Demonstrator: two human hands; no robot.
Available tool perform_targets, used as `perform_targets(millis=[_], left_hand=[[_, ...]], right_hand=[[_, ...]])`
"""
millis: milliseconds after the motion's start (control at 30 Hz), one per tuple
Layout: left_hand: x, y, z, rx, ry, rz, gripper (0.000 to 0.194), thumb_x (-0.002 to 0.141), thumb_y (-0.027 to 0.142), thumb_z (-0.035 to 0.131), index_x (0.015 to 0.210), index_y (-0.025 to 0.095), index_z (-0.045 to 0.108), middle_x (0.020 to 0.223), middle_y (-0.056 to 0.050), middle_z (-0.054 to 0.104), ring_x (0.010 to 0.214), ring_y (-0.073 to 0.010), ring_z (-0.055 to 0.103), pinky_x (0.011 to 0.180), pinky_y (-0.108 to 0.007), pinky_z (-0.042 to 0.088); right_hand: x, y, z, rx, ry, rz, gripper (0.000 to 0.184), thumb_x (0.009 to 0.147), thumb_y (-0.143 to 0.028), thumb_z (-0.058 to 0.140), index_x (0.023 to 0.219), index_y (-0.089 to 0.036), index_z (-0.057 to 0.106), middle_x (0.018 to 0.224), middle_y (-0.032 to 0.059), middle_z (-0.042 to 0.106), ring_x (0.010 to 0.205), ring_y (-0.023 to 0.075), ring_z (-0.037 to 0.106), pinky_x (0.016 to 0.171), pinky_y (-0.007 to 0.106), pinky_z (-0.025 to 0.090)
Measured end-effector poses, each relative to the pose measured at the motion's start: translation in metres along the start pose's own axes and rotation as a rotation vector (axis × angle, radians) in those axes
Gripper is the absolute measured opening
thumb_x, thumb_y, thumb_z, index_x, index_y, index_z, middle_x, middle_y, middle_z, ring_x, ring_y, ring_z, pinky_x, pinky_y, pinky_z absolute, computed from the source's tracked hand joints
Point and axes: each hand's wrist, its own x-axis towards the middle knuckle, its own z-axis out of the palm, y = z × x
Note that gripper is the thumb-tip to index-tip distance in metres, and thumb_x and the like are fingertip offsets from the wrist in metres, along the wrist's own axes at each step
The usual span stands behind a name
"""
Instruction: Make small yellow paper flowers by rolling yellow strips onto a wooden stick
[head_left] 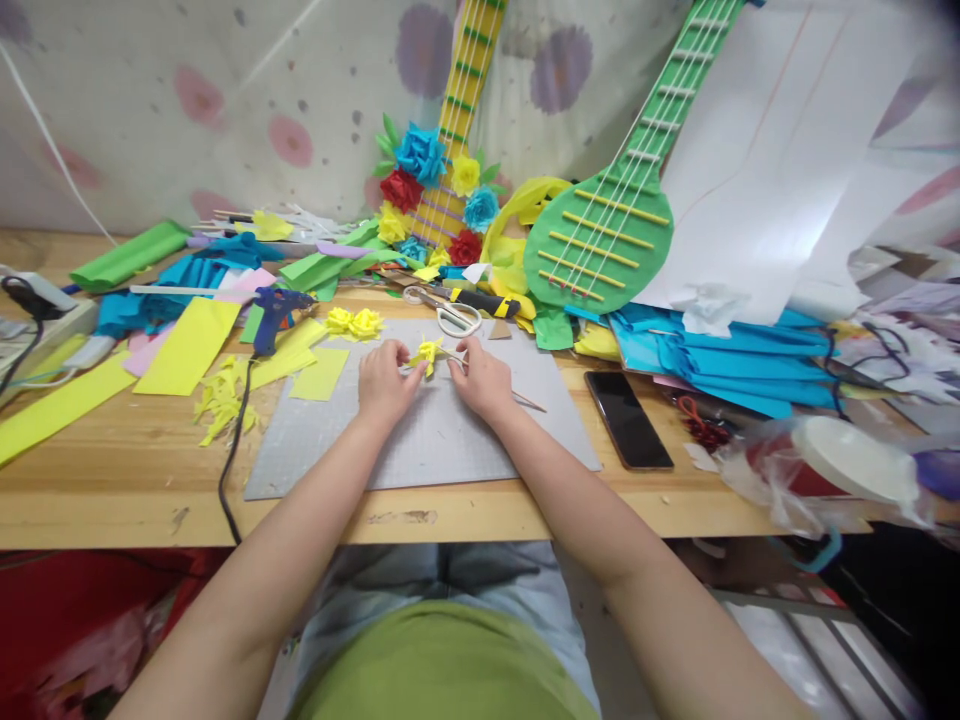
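Observation:
Over the grey cutting mat (442, 440), my left hand (388, 378) pinches a small yellow paper flower (428, 353) between thumb and fingers. My right hand (481, 376) is closed on a thin wooden stick (529, 401), whose far end sticks out to the right below the palm. The stick's other end points at the flower; whether it touches cannot be made out. Finished yellow paper roses (354, 323) lie just beyond my left hand. White-handled scissors (457, 318) rest at the mat's back edge.
A blue glue gun (274, 315) with a trailing cord stands at left, near yellow paper strips (189, 345) and yellow scraps (227, 398). A phone (628, 420) lies right of the mat. Behind lean a green paper instrument (600, 240) and a yellow one (457, 110). Blue crepe paper (727, 350) is stacked at right.

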Motion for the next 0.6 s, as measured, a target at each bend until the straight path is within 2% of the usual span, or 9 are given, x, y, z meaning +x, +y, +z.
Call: perform_targets(millis=[133,267,467,600], left_hand=[[-0.001,0.009,0.007,0.066,-0.083,0.001,0.023,0.070,0.036,0.056,0.084,0.020,0.047,0.077,-0.003,0.060,0.076,-0.0193,0.055,0.072,-0.031,0.037],[-0.001,0.013,0.011,0.097,-0.107,-0.060,0.015,0.072,0.026,0.052,0.086,0.021,0.049,0.077,-0.002,0.063,0.075,-0.0194,0.057,0.069,-0.030,0.037],[-0.001,0.014,0.010,-0.013,-0.126,-0.201,0.015,0.073,0.029,0.051,0.087,0.023,0.048,0.080,0.000,0.066,0.074,-0.0174,0.060,0.061,-0.027,0.037],[-0.001,0.017,0.009,-0.053,-0.120,-0.224,0.016,0.073,0.030,0.052,0.086,0.023,0.047,0.081,0.001,0.066,0.074,-0.0164,0.061,0.061,-0.026,0.037]], right_hand=[[-0.001,-0.006,0.000,0.011,-0.025,-0.024,0.034,0.079,-0.040,0.044,0.107,-0.022,0.041,0.092,0.0032,0.063,0.081,0.0184,0.059,0.065,0.027,0.040],[-0.004,-0.013,0.002,0.033,-0.047,-0.077,0.041,0.077,-0.040,0.045,0.113,-0.022,0.038,0.104,0.0041,0.060,0.089,0.0194,0.058,0.069,0.030,0.042],[-0.005,-0.023,0.004,-0.008,-0.081,-0.105,0.049,0.077,-0.040,0.044,0.121,-0.020,0.033,0.116,0.0089,0.053,0.094,0.0217,0.056,0.072,0.032,0.044],[-0.004,-0.024,0.005,-0.021,-0.064,-0.058,0.046,0.080,-0.037,0.039,0.121,-0.019,0.032,0.112,0.0088,0.056,0.092,0.0218,0.057,0.071,0.032,0.044]])
